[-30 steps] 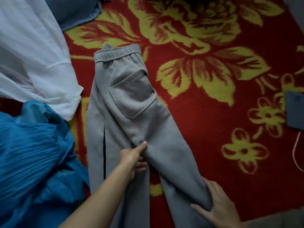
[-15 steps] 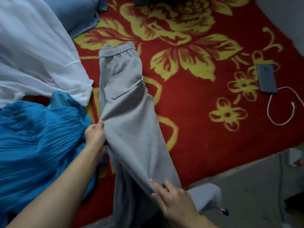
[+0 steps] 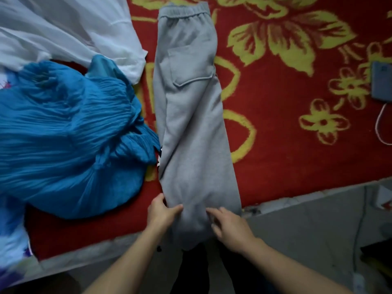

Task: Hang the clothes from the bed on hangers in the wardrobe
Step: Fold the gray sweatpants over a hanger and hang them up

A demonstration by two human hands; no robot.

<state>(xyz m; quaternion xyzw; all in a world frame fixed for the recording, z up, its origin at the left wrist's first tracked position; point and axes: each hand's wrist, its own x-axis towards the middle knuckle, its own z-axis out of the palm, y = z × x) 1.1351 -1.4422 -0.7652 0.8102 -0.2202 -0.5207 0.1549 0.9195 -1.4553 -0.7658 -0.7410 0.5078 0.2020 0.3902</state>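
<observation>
Folded now leg on leg, the grey trousers (image 3: 192, 128) lie along the bed (image 3: 286, 162); left hand (image 3: 162, 211) pinches their edge, right hand (image 3: 230, 227) rests flat. Soft, thick cloth, probably best gripped mid-length.

The trousers (image 3: 191, 124) lie on the bed (image 3: 275, 158); pleated garment (image 3: 63, 134) left; phone (image 3: 381, 81) right.

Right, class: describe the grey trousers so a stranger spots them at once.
Find the red bedspread with yellow flowers. Down its middle, right of the blue pleated garment, lie the grey trousers folded lengthwise. Only they have an elastic waistband and patch pocket.
</observation>
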